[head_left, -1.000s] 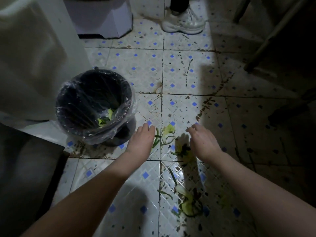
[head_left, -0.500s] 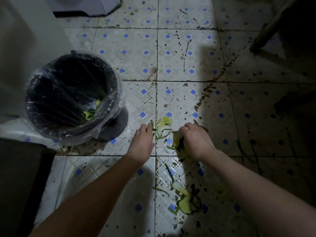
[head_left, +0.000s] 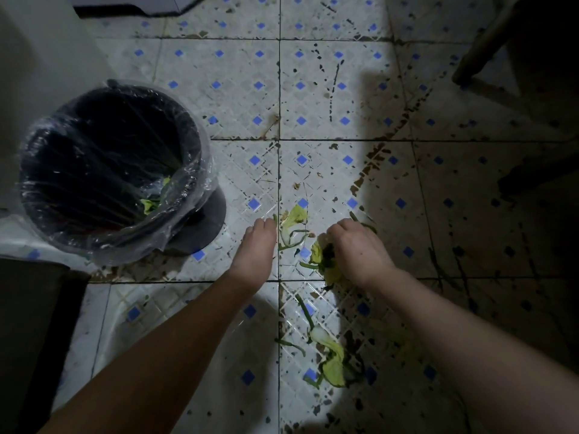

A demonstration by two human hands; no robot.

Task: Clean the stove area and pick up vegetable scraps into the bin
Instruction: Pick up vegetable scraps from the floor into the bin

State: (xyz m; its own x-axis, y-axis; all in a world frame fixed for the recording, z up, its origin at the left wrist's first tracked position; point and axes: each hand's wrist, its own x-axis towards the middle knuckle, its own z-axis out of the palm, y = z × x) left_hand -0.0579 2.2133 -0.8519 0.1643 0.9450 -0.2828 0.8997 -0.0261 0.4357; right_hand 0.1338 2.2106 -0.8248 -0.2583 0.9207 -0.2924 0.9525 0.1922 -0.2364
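A black bin (head_left: 191,145) lined with a clear plastic bag stands on the tiled floor at the left, with a few yellow-green scraps (head_left: 149,204) inside. My right hand (head_left: 357,250) is down on the floor, fingers curled round a clump of yellow-green leaf scraps (head_left: 319,256). My left hand (head_left: 257,245) reaches down beside it, fingers straight, its tips touching the floor next to a pale leaf and green strips (head_left: 294,223). A second pile of leaf scraps (head_left: 332,361) lies nearer to me, between my forearms.
The white floor tiles (head_left: 238,89) with blue diamonds are spattered with dark dirt. A white cabinet side (head_left: 40,67) rises at the left behind the bin. A dark object (head_left: 28,324) sits at the lower left. A furniture leg (head_left: 479,48) stands at the upper right.
The view has dipped and come closer to the floor. My right hand has lowered and closed its fingers onto the leaf clump. My left hand has reached down beside the green strips.
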